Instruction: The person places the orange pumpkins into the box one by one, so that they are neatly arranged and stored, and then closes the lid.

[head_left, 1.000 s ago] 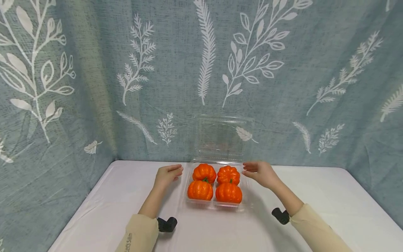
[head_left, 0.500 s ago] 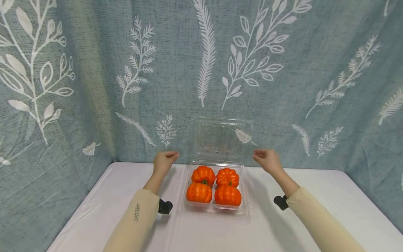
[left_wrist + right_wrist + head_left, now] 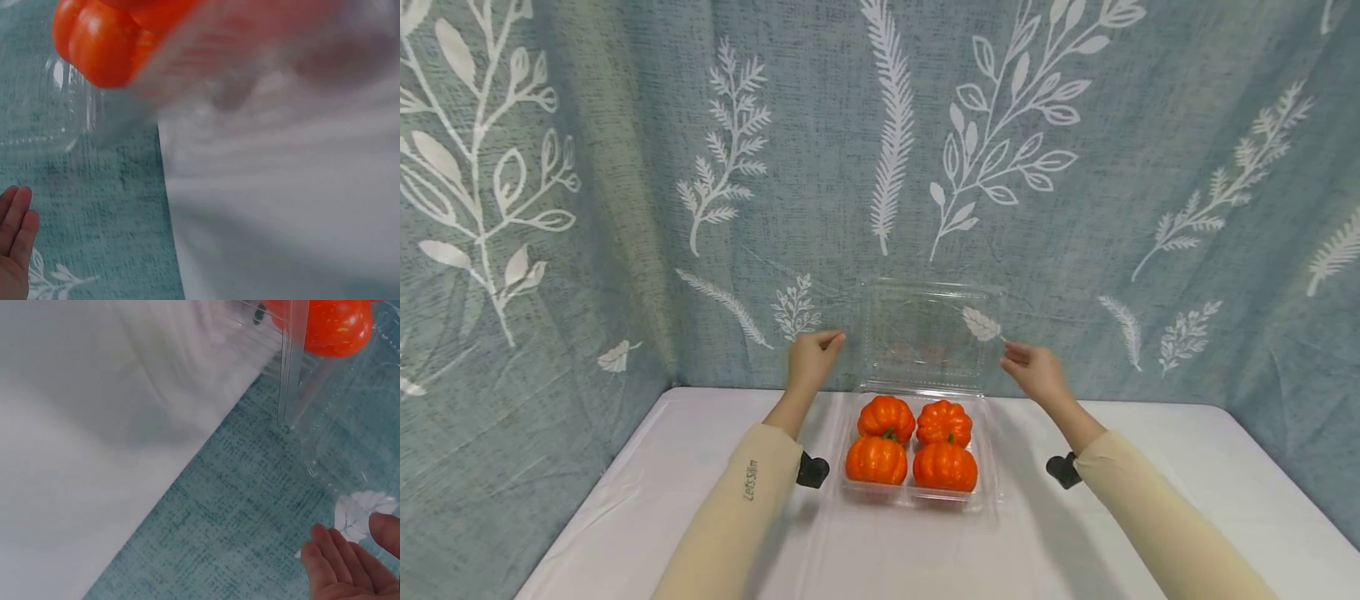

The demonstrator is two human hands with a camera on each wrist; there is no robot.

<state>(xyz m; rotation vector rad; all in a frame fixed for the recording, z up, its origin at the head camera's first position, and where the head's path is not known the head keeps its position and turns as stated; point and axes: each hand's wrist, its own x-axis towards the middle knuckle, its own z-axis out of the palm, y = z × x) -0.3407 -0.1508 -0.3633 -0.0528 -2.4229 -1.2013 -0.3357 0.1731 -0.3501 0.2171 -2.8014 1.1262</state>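
Note:
A clear plastic clamshell box [image 3: 943,496] stands on the table with its lid [image 3: 917,325] raised upright behind it. Orange toy pumpkins fill its base in two rows; one is at the front left [image 3: 876,461], another at the front right [image 3: 945,468]. My left hand [image 3: 815,358] is in the air just left of the lid, fingers extended towards it. To the lid's right, my right hand [image 3: 1033,372] hovers with straight fingers near its lower side edge. Both wrist views show extended fingers holding nothing. Contact with the lid cannot be made out.
A white-covered table [image 3: 895,558] lies under the box. Behind it hangs a blue-green curtain [image 3: 820,167] with white leaf prints, close to the raised lid. Black wrist-worn devices sit under both forearms, the left one [image 3: 812,471] nearer the box.
Both hands have risen from beside the box base to the level of the lid. Over the last half second the left hand has moved right and up. Box and pumpkins stay put.

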